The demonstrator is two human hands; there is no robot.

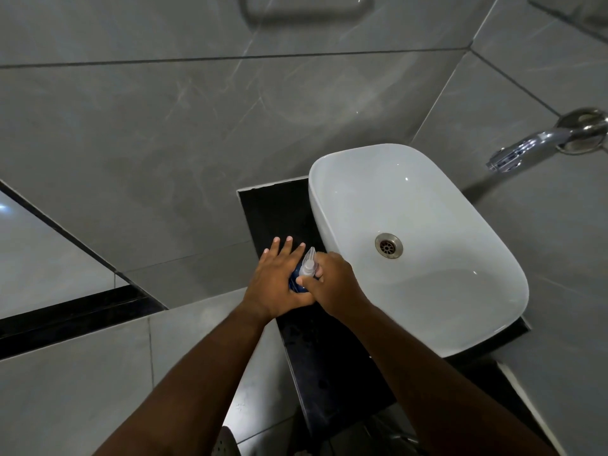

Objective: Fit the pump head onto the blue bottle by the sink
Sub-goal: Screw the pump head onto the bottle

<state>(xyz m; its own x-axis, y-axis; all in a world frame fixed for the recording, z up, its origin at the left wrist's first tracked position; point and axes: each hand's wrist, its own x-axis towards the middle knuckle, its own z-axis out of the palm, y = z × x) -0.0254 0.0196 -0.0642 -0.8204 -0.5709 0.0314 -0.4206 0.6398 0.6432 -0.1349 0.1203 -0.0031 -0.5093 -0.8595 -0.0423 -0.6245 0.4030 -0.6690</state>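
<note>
Just below the centre of the frame, both hands meet over the blue bottle (293, 282), which stands on the black counter (273, 212) right beside the left rim of the white sink (427, 205). The left hand (278, 284) is pressed against the bottle's left side with its fingers (285, 249) spread out straight and pointing toward the top of the frame, the thumb tucked in low against the bottle; it braces the bottle more than it wraps it. The right hand (332, 284) is curled closed around the clear pump head (309, 266), fingertips pinching it from the right. The pump head sits on top of the bottle, its nozzle pointing toward the upper part of the frame. The bottle's long axis runs nearly straight up at the camera, so only a sliver of blue shows between the hands. Whether the pump is fully seated is hidden by the fingers. A chrome tap (539, 143) juts in from the right edge, partly cut off, and grey tiles (164, 126) fill the rest.
</note>
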